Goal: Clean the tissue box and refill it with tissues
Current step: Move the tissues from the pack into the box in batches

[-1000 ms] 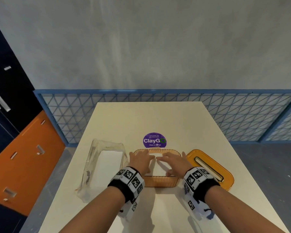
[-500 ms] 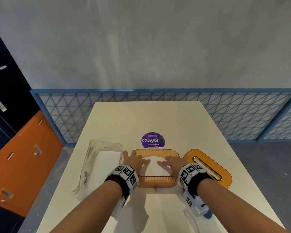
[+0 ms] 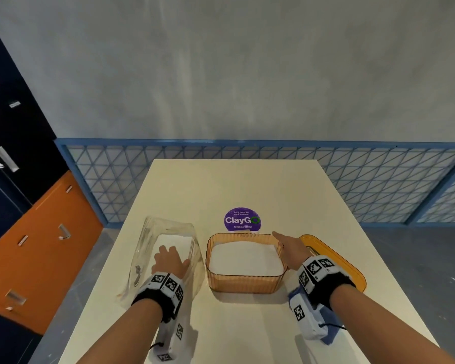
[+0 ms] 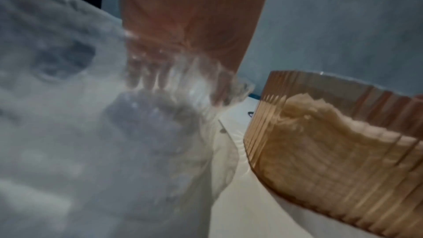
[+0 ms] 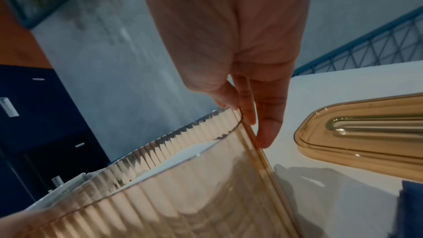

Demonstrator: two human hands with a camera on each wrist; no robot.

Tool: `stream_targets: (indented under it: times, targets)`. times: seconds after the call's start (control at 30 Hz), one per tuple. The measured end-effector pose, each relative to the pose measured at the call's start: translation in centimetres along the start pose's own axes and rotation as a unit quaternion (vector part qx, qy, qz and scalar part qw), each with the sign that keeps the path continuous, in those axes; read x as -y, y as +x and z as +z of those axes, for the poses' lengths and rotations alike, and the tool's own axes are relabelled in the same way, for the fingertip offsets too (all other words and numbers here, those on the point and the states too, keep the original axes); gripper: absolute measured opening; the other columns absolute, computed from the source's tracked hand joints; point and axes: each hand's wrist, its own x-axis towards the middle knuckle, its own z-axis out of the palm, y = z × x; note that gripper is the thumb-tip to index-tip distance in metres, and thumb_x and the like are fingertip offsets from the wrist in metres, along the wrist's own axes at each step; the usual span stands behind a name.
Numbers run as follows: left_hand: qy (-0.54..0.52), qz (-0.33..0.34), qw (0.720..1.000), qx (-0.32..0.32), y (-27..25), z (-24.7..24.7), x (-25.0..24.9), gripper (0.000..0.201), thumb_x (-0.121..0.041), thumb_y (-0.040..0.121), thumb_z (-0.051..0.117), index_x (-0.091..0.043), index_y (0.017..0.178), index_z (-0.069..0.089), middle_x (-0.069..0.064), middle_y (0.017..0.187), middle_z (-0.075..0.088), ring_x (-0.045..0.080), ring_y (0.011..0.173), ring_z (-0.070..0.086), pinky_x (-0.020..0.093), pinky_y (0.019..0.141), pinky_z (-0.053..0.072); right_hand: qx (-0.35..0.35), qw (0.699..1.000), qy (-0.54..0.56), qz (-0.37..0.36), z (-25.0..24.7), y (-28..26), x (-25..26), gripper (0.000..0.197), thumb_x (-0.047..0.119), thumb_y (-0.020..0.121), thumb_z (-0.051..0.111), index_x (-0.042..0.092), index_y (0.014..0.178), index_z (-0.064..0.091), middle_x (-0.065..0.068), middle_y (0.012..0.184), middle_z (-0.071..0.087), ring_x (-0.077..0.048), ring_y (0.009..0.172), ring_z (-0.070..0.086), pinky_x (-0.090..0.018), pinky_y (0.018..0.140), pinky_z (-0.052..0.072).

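The amber ribbed tissue box (image 3: pixel 243 283) stands open on the table, a flat white stack of tissues (image 3: pixel 246 258) inside it. Its amber lid (image 3: pixel 344 266) lies just to the right. My right hand (image 3: pixel 289 245) is at the box's right wall, fingers straight and touching the rim; the right wrist view shows the fingers (image 5: pixel 267 126) against the outside of the box (image 5: pixel 183 196), near the lid (image 5: pixel 366 133). My left hand (image 3: pixel 168 260) rests on the clear plastic tissue pack (image 3: pixel 168 232) left of the box. In the left wrist view its fingers (image 4: pixel 160 71) blur behind the plastic (image 4: pixel 68 115).
A purple round sticker (image 3: pixel 242 219) lies on the cream table (image 3: pixel 234 185) behind the box. A blue cloth (image 3: pixel 329 337) sits under my right wrist near the front edge. A blue mesh railing runs behind the table; dark and orange lockers stand at left.
Both hands have left the tissues in the box. The left hand went left onto the plastic pack, and the right hand went to the box's right rim.
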Motion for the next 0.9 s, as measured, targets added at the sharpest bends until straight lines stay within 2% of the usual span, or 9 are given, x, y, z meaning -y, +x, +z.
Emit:
stream_targets:
  times: [0.07,0.17,0.33,0.53,0.7,0.8,0.9]
  targets:
    - [0.018,-0.01,1.0,0.005,0.0,1.0,0.2,0.059,-0.049,0.09,0.052,-0.009,0.132,0.039,0.011,0.139,0.032,0.027,0.13,0.035,0.038,0.101,0.041,0.005,1.0,0.007,0.009,0.0,0.0,0.0,0.06,-0.002,0.096,0.031,0.019,0.15,0.018,-0.014,0.142,0.047,-0.028,0.128,0.048,-0.029,0.101,0.04]
    - [0.024,-0.017,0.999,-0.021,-0.2,1.9,0.1,0.054,-0.045,0.089,0.054,-0.011,0.13,0.04,0.008,0.136,0.033,0.025,0.129,0.035,0.038,0.1,0.042,0.007,1.0,0.005,0.016,0.1,0.0,0.1,0.061,-0.002,0.095,0.031,0.019,0.151,0.018,-0.014,0.138,0.051,-0.029,0.124,0.051,-0.029,0.098,0.042]
    - [0.004,-0.029,0.999,-0.039,-0.5,1.9,-0.4,0.04,-0.034,0.096,0.043,-0.01,0.128,0.042,0.009,0.137,0.035,0.025,0.128,0.037,0.04,0.1,0.04,0.011,1.0,-0.003,0.017,0.0,-0.2,0.2,0.059,0.0,0.097,0.032,0.019,0.151,0.016,-0.015,0.142,0.046,-0.029,0.127,0.048,-0.03,0.1,0.041]
    - [-0.011,-0.032,0.999,-0.037,-0.4,1.7,-0.3,0.037,-0.033,0.099,0.037,-0.01,0.128,0.042,0.01,0.137,0.035,0.027,0.127,0.037,0.04,0.099,0.04,0.019,0.999,-0.023,0.014,-0.3,-0.6,0.3,0.057,0.003,0.099,0.031,0.018,0.151,0.014,-0.015,0.14,0.048,-0.03,0.127,0.047,-0.031,0.101,0.04]
    - [0.022,-0.037,0.999,-0.002,-0.6,1.5,-0.7,0.034,-0.011,0.095,0.044,-0.013,0.129,0.038,0.007,0.138,0.032,0.024,0.129,0.035,0.041,0.101,0.04,0.027,0.999,-0.034,0.018,-0.5,-0.5,0.5,0.059,0.002,0.098,0.031,0.02,0.151,0.013,-0.014,0.142,0.046,-0.03,0.127,0.048,-0.032,0.1,0.043]
    - [0.03,-0.029,0.999,-0.013,-1.0,0.8,-0.6,0.031,-0.008,0.096,0.04,-0.01,0.127,0.039,0.009,0.137,0.036,0.023,0.128,0.04,0.038,0.101,0.042,0.029,0.999,-0.026,0.012,-0.5,-0.5,0.3,0.06,0.0,0.097,0.031,0.02,0.151,0.013,-0.015,0.142,0.046,-0.03,0.125,0.049,-0.031,0.097,0.043]
    - [-0.018,-0.02,0.999,-0.027,-1.5,-1.2,-0.4,0.031,-0.007,0.098,0.037,-0.003,0.128,0.041,0.014,0.135,0.045,0.028,0.125,0.048,0.037,0.101,0.041,0.037,0.999,-0.039,0.004,-0.8,-0.5,0.3,0.059,0.002,0.098,0.03,0.02,0.151,0.014,-0.014,0.143,0.045,-0.029,0.127,0.048,-0.031,0.099,0.042]
